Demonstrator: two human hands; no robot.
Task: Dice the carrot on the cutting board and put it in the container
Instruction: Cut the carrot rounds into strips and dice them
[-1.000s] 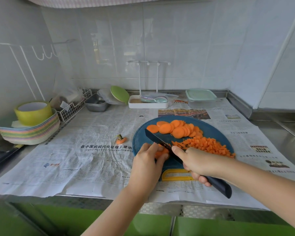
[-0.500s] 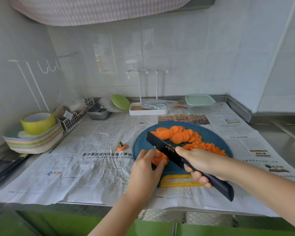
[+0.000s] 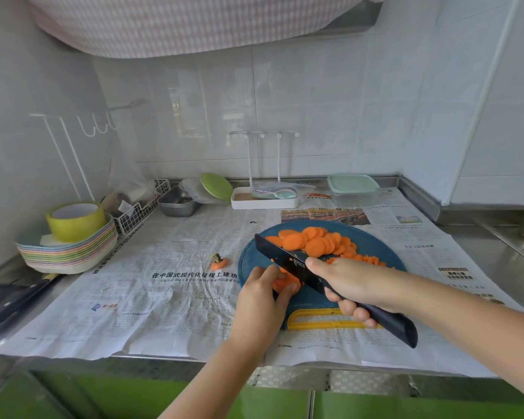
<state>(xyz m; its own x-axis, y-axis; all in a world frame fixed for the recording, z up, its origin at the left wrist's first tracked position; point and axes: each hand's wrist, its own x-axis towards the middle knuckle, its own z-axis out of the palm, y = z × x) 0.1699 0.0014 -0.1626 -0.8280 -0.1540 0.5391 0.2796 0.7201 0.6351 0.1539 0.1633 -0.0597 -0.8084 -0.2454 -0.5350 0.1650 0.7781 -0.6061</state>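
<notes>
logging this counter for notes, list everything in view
round blue plastic cutting board: one, blue, on newspaper
round carrot slices: many, orange, board's far side
diced carrot pile: one, orange, behind right hand
carrot stack: one, orange, under left hand
carrot top stub: one, orange-green, left of board
black kitchen knife: one, black, above board
clear lidded plastic container: one, green lid, back right
newspaper sheets: several, white, covering counter
pastel plate stack: one, multicoloured, far left
yellow-green round tub: one, yellow-green, atop plates
white wire basket: one, white, back left
grey metal tray: one, grey, beside basket
white drying rack: one, white, back centre
left hand: one, holding carrot stack
right hand: one, gripping knife
</notes>
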